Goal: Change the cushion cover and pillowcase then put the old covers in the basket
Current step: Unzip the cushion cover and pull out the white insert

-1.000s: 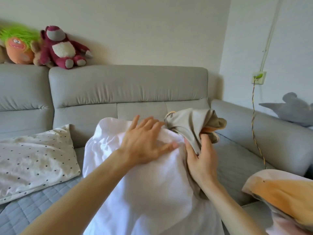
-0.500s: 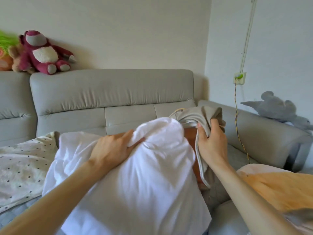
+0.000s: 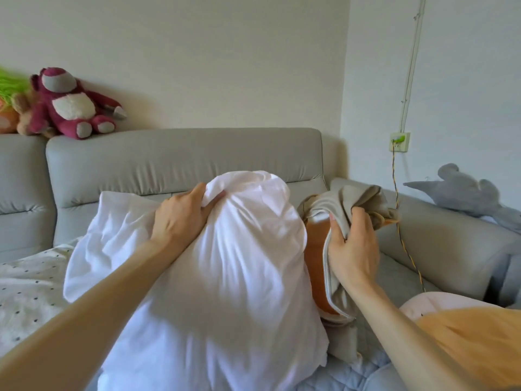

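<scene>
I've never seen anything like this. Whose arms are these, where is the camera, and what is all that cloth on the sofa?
No machine here: a person wears a wide-angle camera on the head, so you look down along their own arms. The left hand grips the top of a white pillow on the grey sofa. The right hand holds a bunched beige cover, orange showing inside, beside it. A dotted pillow lies at the left, an orange cushion at the lower right. A magenta plush bear sits on the sofa back.
</scene>
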The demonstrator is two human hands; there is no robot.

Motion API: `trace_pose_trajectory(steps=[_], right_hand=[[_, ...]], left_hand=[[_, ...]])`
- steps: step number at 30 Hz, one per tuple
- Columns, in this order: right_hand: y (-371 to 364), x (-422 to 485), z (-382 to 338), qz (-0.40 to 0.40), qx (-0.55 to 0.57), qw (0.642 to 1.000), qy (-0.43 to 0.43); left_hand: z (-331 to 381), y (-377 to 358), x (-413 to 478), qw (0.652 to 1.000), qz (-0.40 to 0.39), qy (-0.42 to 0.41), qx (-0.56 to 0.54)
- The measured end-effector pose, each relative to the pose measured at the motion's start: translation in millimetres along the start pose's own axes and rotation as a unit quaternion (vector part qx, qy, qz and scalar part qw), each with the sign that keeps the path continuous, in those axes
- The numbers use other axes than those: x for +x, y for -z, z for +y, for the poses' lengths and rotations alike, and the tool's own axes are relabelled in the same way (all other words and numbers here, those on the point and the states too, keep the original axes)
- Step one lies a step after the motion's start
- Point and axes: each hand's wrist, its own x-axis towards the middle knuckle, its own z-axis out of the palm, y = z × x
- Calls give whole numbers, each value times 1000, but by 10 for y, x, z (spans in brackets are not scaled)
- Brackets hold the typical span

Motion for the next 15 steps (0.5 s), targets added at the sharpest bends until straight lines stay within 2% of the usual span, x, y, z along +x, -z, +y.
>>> trace_pose_trajectory(steps=[3, 5, 8, 10, 12, 15], right_hand=[[29, 105, 2, 31, 17, 999, 11], [35, 144, 12, 20, 19, 999, 18], [-20, 98, 45, -15, -7, 1000, 15], [-65, 47, 119, -14, -22, 1000, 7], [-98, 14, 213, -9, -22, 1000, -18], [-111, -16, 298, -21, -16, 999, -39]], left_hand=[[59, -196, 292, 999, 4, 32, -32], [2, -354, 455, 998, -43, 37, 27], [-66, -574, 522, 969, -145, 90, 179], [46, -703, 379, 972, -143, 96, 161], [246, -851, 50, 985, -139, 20, 105], [436, -1082, -623, 957, -269, -80, 69]])
